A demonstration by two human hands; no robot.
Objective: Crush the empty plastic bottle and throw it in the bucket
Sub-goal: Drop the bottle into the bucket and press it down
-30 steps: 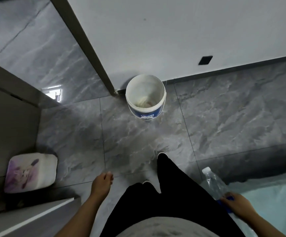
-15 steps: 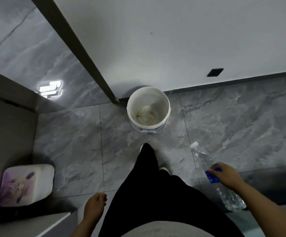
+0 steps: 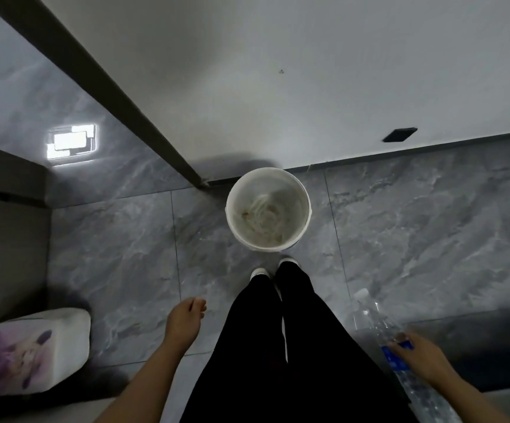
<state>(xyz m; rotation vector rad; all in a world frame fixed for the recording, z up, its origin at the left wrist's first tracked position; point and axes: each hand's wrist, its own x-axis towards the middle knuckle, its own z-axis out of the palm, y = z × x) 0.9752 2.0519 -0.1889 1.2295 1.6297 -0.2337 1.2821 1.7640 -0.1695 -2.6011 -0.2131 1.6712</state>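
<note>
A white bucket (image 3: 305,209) stands on the grey tiled floor against the white wall, directly ahead of my feet; pale scraps lie at its bottom. My right hand (image 3: 421,358) grips a clear plastic bottle (image 3: 372,319) around its blue label, at the lower right. The bottle is long, uncrushed, and its white cap points toward the bucket. My left hand (image 3: 186,322) hangs at my side with its fingers loosely curled and nothing in it.
My legs in black trousers (image 3: 278,346) and white shoes stand just short of the bucket. A white box with a purple picture (image 3: 38,351) sits on the floor at the lower left beside a grey cabinet. A dark door frame (image 3: 110,93) meets the floor left of the bucket.
I have stepped closer to the bucket, so it now lies right before my feet. My right hand has kept hold of the bottle at my right side; my left hand swung forward.
</note>
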